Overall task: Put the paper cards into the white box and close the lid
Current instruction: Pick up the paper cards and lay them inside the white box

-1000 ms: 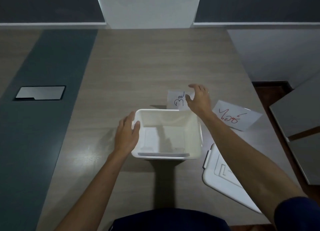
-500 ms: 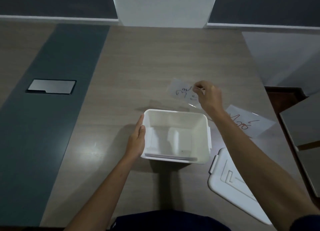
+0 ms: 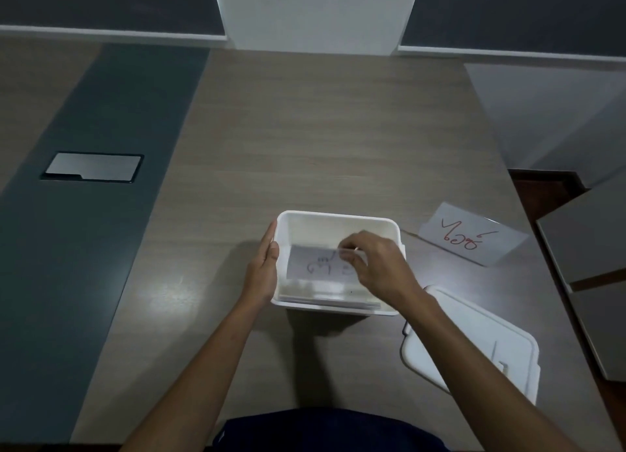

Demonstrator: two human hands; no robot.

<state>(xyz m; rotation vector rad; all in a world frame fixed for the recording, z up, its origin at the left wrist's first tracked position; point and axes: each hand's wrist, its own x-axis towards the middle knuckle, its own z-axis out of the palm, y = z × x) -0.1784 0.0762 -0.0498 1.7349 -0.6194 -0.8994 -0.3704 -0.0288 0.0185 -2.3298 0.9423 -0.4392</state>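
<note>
The open white box [image 3: 338,219] stands on the table in front of me. My right hand [image 3: 379,268] reaches over its right side and pinches a paper card [image 3: 315,263] with dark handwriting, held inside the box above the bottom. Flat against the box's left outer wall rests my left hand [image 3: 262,272], fingers straight. A second card [image 3: 471,238] with red handwriting lies on the table to the right of the box. The white lid [image 3: 474,343] lies flat at the near right, partly behind my right forearm.
A dark grey strip with a metal cable hatch [image 3: 93,167] runs down the table's left side. The table's right edge [image 3: 528,235] is close to the red-lettered card, with grey panels [image 3: 589,248] beyond it. The far half of the tabletop is bare wood.
My right hand lifted the dark-lettered card from behind the box and brought it down into the box. My left hand slid from the box's rim to its left wall.
</note>
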